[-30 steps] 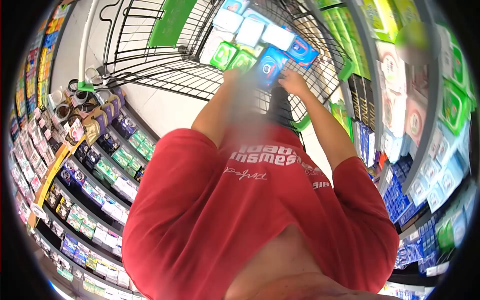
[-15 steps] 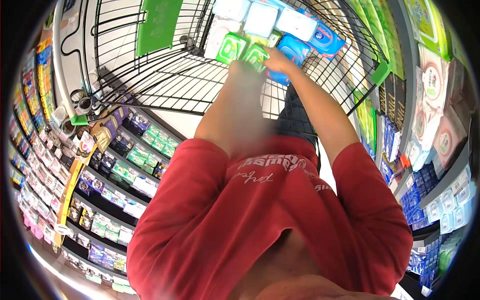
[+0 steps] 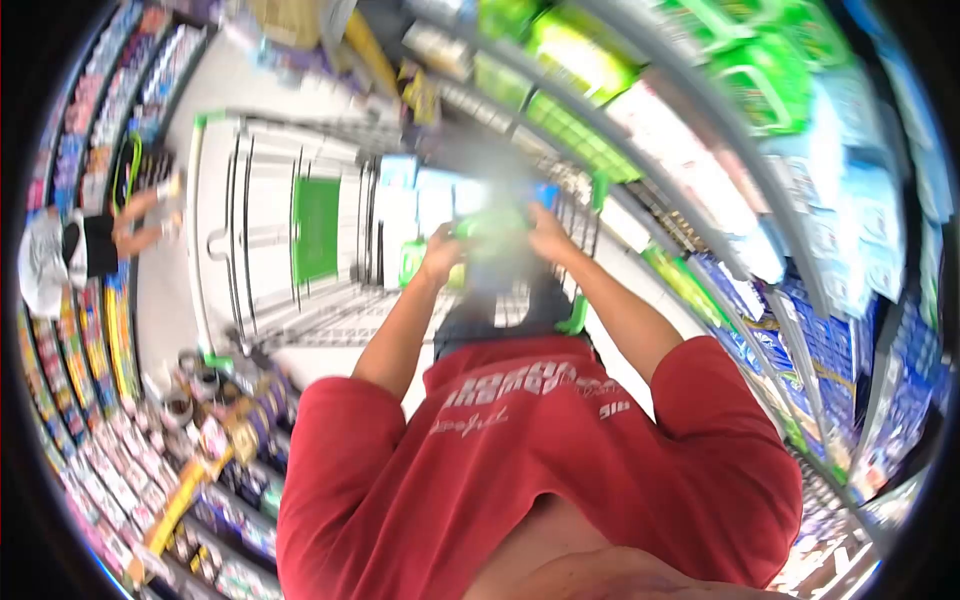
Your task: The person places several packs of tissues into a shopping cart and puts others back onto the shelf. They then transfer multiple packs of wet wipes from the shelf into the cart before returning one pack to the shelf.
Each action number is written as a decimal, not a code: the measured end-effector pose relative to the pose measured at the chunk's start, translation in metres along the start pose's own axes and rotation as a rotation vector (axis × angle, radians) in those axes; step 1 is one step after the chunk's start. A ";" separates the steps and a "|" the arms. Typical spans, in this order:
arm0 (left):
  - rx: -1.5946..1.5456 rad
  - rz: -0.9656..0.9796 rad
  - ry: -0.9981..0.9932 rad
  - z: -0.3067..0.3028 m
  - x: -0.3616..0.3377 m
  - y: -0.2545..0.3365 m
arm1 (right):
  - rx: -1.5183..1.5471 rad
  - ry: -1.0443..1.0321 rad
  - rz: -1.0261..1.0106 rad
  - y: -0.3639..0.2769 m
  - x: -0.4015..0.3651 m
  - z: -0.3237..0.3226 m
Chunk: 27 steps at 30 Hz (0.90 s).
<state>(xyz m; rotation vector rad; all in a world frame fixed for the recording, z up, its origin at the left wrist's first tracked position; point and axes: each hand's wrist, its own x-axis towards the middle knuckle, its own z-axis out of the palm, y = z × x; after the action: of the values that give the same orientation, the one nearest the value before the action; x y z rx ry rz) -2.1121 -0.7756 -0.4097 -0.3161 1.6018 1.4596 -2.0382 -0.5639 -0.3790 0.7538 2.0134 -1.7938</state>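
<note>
Shop shelving point(image 3: 700, 130) curves down both sides of a narrow aisle; on the person's right it carries rows of green packs up high and blue packs point(image 3: 830, 340) lower down, and on the left it carries small mixed goods. All of it is smeared by motion, so no brand or price label can be read.

One wire trolley point(image 3: 250, 270) stands in the aisle ahead; one plain green panel point(image 3: 317, 230) hangs on its near end, with no lettering that shows. Pale packs point(image 3: 415, 205) in white and light blue lie in the trolley's far part; at least three, though the blur forbids an exact count.

One green pack point(image 3: 490, 235) sits over the trolley, just in front of the pale packs and between the two hands. The left hand point(image 3: 440, 255) is at its left edge with the knuckles bunched; the right hand point(image 3: 550, 235) is at its right edge. Both seem to touch it; whether the fingers are pinching it or merely pressed against it I cannot tell, since that patch is blurred.

Below the arms is the person's red shirt point(image 3: 520, 470); white lettering in three lines crosses its chest, upside down from here and too soft to spell out.

One other person point(image 3: 60, 255) stands well apart at the far left shelves, in a pale top, one arm raised towards the goods.
</note>
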 end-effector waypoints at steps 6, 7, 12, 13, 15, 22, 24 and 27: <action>0.796 0.788 -0.255 0.103 -0.068 0.210 | -0.169 0.262 -0.317 -0.089 -0.095 -0.112; 0.778 0.918 -0.332 0.122 -0.084 0.236 | -0.164 0.336 -0.350 -0.104 -0.111 -0.129; 1.031 1.384 -0.286 0.219 -0.172 0.346 | -0.253 0.709 -0.768 -0.206 -0.198 -0.211; 1.064 1.606 -0.208 0.237 -0.168 0.358 | -0.233 0.792 -0.806 -0.214 -0.202 -0.224; 1.163 1.789 -0.135 0.269 -0.171 0.383 | -0.296 0.912 -0.897 -0.219 -0.193 -0.256; 1.525 1.825 -0.034 0.340 -0.146 0.433 | -0.346 1.108 -0.795 -0.230 -0.152 -0.311; 1.642 1.791 0.015 0.349 -0.142 0.439 | -0.375 1.120 -0.720 -0.230 -0.149 -0.314; 1.778 1.728 0.126 0.355 -0.128 0.444 | -0.322 1.049 -0.683 -0.229 -0.136 -0.326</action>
<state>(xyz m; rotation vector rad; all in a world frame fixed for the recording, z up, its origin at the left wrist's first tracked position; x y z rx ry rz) -2.1999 -0.3907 0.0188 2.3932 2.5707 0.1665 -2.0334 -0.2794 -0.0693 1.1327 3.4804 -1.3553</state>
